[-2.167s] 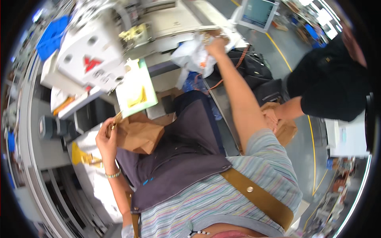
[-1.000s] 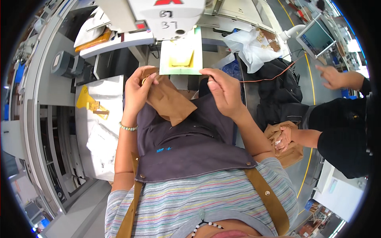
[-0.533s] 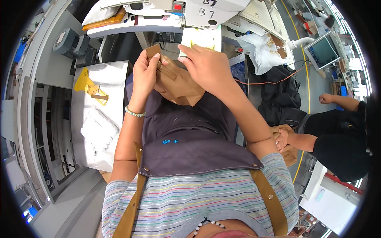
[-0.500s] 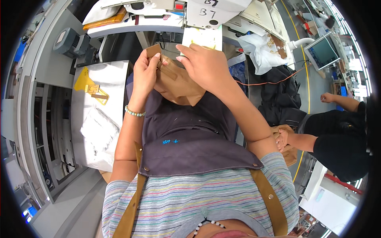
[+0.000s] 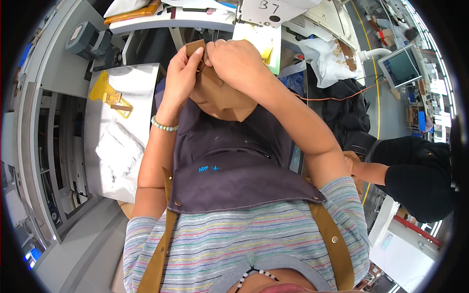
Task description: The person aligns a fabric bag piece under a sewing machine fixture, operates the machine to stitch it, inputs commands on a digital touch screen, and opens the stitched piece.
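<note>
A brown fabric piece [image 5: 222,100] hangs over my apron-covered lap, its top edge raised in front of me. My left hand [image 5: 180,78] is closed on its upper left edge, thumb on top of a stiff brown flap [image 5: 196,46]. My right hand [image 5: 239,61] is closed against the same edge, close beside the left thumb. Its fingertips pinch the brown fabric there, though the back of the hand partly hides them. The lower part of the fabric falls in folds toward my apron [image 5: 229,161].
A white sewing machine [image 5: 278,7] stands ahead. On the left surface [image 5: 139,93] lie yellow templates [image 5: 117,102] and a white plastic package [image 5: 117,146]. Right of me are a white plastic bag [image 5: 322,56], dark cloth [image 5: 347,110], an orange cord and a person in black [image 5: 415,171].
My right hand has moved left and closed in on the fabric edge beside my left hand; it was apart before. The other person's hand is no longer raised at far right.
</note>
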Motion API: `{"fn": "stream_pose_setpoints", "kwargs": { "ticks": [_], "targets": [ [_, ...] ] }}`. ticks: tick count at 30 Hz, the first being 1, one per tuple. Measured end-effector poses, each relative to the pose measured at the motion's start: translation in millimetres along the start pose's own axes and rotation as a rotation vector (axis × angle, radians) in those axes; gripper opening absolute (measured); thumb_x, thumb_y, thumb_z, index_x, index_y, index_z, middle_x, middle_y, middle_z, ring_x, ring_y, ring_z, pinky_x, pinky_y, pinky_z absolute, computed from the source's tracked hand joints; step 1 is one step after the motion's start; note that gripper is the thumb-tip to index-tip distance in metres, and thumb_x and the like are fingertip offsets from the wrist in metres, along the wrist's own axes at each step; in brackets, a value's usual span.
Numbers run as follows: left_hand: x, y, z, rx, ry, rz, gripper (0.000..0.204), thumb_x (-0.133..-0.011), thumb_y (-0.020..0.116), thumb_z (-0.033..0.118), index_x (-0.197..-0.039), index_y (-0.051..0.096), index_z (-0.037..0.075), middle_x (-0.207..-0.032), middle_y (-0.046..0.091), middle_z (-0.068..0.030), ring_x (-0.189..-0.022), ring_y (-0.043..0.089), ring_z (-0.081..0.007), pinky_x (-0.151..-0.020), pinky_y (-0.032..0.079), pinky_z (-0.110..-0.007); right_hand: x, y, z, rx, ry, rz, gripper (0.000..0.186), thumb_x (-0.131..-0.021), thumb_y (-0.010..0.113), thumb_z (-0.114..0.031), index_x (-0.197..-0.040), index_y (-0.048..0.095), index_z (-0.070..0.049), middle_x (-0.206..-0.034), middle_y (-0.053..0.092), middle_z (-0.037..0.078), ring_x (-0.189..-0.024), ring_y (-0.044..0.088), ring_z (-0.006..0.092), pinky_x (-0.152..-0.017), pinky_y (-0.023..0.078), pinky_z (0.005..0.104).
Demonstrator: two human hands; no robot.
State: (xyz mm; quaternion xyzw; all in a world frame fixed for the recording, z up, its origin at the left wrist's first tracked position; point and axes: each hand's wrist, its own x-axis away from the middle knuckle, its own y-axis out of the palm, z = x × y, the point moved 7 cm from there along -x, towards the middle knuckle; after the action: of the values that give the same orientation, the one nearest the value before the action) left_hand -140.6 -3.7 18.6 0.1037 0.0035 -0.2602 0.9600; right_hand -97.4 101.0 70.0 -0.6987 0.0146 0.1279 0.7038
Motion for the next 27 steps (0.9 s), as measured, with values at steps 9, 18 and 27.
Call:
{"fn": "stream_pose_setpoints", "kwargs": {
  "ticks": [9,18,27],
  "targets": [
    [7,-56,-13,0.298,0.031,0.034,0.029,-0.111,0.048,0.033,-0.093,0.053,0.012,-0.072,0.049,0.0039,-0.068,0.042,-0.0057,-0.067,0.038,-0.023,89,-59,96,-0.746,0.213,0.799,0.018,-0.094,0.062,-0.005,-0.111,0.067,-0.001,-0.092,0.069,0.012,-0.076,0.067,0.0197,-0.069,0.053,0.0326],
    [3,-59,-45,0.818,-0.031,-0.149,0.039,-0.114,0.039,0.037,-0.086,0.047,0.011,-0.064,0.039,0.0042,-0.065,0.035,-0.0097,-0.065,0.038,-0.026,124,30,298,0.537,0.247,0.272,0.03,-0.098,0.056,-0.018,-0.124,0.07,-0.011,-0.12,0.065,0.008,-0.11,0.061,0.0304,-0.085,0.049,0.0453],
    [0,-53,-57,0.62,-0.077,-0.072,0.035,-0.113,0.044,0.039,-0.091,0.05,0.011,-0.074,0.049,0.0013,-0.072,0.047,-0.0106,-0.072,0.046,-0.027,161,45,356,0.511,0.357,0.352,0.036,-0.09,0.063,-0.013,-0.124,0.071,-0.009,-0.128,0.065,0.017,-0.12,0.059,0.0381,-0.103,0.047,0.0472]
  ]
}}
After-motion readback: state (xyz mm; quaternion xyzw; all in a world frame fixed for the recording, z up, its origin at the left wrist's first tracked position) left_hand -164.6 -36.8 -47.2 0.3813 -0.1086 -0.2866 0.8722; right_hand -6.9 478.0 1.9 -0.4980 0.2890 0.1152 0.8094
